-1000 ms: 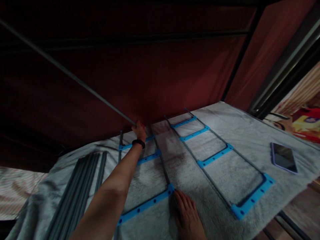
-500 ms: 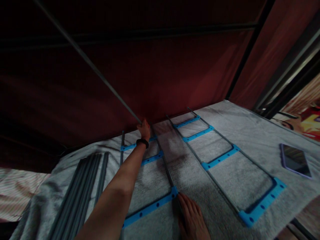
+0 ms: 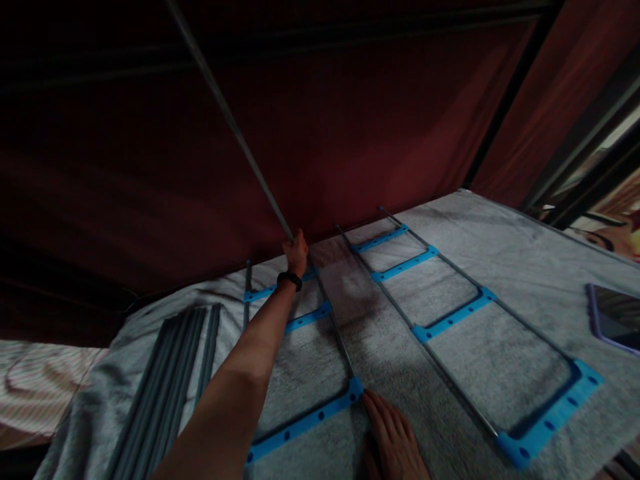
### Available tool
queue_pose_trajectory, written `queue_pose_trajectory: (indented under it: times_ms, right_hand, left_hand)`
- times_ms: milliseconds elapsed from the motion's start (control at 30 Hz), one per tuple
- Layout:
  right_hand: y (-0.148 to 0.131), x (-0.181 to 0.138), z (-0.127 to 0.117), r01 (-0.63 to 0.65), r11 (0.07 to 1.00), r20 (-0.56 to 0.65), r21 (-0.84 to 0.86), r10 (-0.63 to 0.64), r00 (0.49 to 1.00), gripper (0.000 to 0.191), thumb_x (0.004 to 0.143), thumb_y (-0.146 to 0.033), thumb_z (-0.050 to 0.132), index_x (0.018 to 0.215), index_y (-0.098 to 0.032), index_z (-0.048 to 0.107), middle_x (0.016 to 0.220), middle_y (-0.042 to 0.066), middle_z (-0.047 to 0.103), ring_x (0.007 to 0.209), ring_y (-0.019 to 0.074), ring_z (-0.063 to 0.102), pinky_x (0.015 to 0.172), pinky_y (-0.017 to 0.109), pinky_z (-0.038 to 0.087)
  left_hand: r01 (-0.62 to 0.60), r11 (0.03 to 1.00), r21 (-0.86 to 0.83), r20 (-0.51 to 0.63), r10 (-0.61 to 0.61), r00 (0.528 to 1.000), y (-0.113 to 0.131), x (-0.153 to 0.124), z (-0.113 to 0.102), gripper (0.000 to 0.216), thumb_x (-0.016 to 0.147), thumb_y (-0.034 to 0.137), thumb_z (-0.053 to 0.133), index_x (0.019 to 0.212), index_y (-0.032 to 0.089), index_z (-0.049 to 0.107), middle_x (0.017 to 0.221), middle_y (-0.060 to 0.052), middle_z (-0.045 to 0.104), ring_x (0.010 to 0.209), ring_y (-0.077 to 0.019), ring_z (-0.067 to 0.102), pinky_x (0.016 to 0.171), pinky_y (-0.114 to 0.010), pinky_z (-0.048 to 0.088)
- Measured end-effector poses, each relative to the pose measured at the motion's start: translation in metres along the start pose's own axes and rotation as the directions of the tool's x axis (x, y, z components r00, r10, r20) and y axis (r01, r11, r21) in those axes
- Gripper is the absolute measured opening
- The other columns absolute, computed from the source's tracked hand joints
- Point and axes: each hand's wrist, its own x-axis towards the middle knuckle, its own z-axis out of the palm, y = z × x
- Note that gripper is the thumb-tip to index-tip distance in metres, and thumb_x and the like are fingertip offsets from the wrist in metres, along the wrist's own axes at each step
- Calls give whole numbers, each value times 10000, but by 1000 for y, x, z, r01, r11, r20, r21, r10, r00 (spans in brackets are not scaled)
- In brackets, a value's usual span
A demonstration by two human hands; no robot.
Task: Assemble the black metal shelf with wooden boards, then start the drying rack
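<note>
My left hand (image 3: 296,252), with a black band on its wrist, is closed round a long thin metal rod (image 3: 235,130). The rod slants up and left from the fist, across the dark red fabric. Beneath that arm lies a ladder-like frame of metal tubes and blue plastic crosspieces (image 3: 310,423), partly hidden by the forearm. My right hand (image 3: 395,437) lies low beside this frame, fingers stretched out, fingertips at the near blue corner. A similar frame with blue crosspieces (image 3: 455,315) lies flat to the right.
Several grey tubes (image 3: 160,383) lie side by side at the left, with one apart from them. A phone in a purple case (image 3: 617,317) lies at the right. Light grey cloth (image 3: 505,260) covers the surface. A red fabric wall (image 3: 390,133) with dark bars rises behind.
The rod in my left hand has swung to a steeper angle, its upper end moving right. My right hand stays beside the near blue corner. The whole view has shifted slightly.
</note>
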Motion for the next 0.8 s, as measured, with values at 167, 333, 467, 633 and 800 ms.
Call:
queue_pose_trajectory:
  times_ms: [167,333,467,633,800]
  right_hand:
    - [5,-1,1,56,998,-19,20,-56,998,1020,821,-83,509,1722,-307,88,1599,53,560,1372,299,616,1093,472,527]
    - [10,-1,1,78,997,-10,8,-78,997,1006,844,-106,523,1722,-308,75,1585,52,575,1340,287,644,1061,444,548]
    - [12,-1,1,76,997,-13,18,-76,997,1002,847,-136,535,1721,-327,84,1579,44,582,1323,296,659,1049,443,555]
    - [18,0,5,131,991,-49,7,-131,990,1035,836,-153,550,1720,-330,43,1518,27,641,1269,281,695,981,413,590]
    - [14,2,5,93,995,13,21,-93,996,1131,762,-77,542,1719,-331,-4,1588,32,567,1328,308,660,1039,461,570]
  left_hand:
    - [-16,1000,25,96,14,995,1,3,-2,650,864,576,731,514,242,297,455,79,271,401,-61,251,411,-249,173]
    - [2,1000,17,166,-5,986,1,4,2,677,849,599,754,518,243,283,461,83,246,397,-58,230,399,-251,142]
    - [0,1000,-5,142,1,990,1,2,2,699,857,580,760,520,239,251,466,85,221,401,-53,199,396,-245,131]
    - [14,1000,4,148,-15,989,6,1,1,706,852,580,780,511,232,269,457,84,233,390,-48,228,392,-240,164]
    - [71,997,6,70,-71,995,16,-2,7,537,896,576,749,607,210,482,498,65,400,397,-66,354,395,-234,268]
